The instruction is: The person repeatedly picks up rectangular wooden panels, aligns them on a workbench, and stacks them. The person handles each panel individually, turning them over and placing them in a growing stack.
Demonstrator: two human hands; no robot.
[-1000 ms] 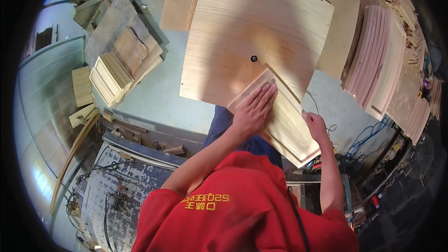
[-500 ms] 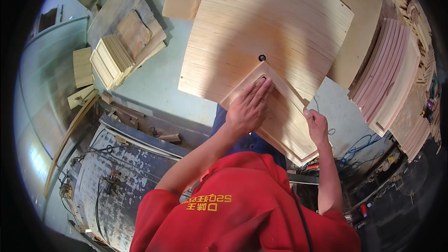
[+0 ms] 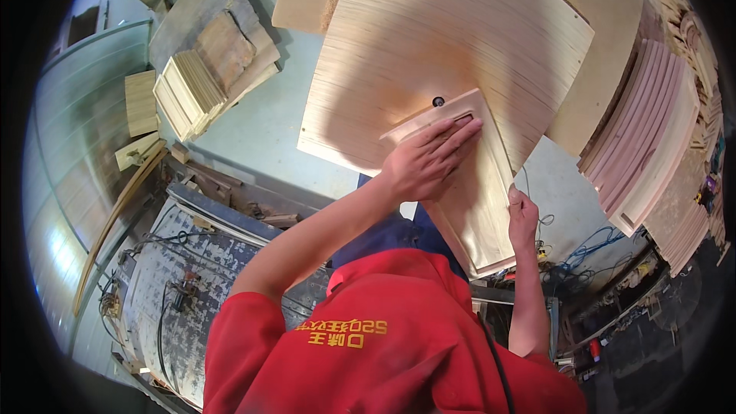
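Note:
A pale wooden cabinet door panel (image 3: 484,203) with a raised moulded frame lies partly on the plywood tabletop (image 3: 452,15), its near end reaching toward my body. My left hand (image 3: 433,155) rests flat across its far part, fingers stretched out near the frame's inner corner. At the panel's right edge, my right hand (image 3: 523,218) is closed around the rim, thumb up. Just beyond the panel's far edge, a small dark round spindle (image 3: 438,101) sticks up from the tabletop.
A stack of framed panels (image 3: 188,96) stands at the left on worn boards. More stacked panels (image 3: 640,134) are at the right. Below them, blue cables (image 3: 586,249) lie tangled. A scuffed metal machine (image 3: 207,299) fills the lower left.
The panel has turned clockwise and its far end has shifted right. My left hand has moved right with it, while my right hand stays on the edge, slightly lower.

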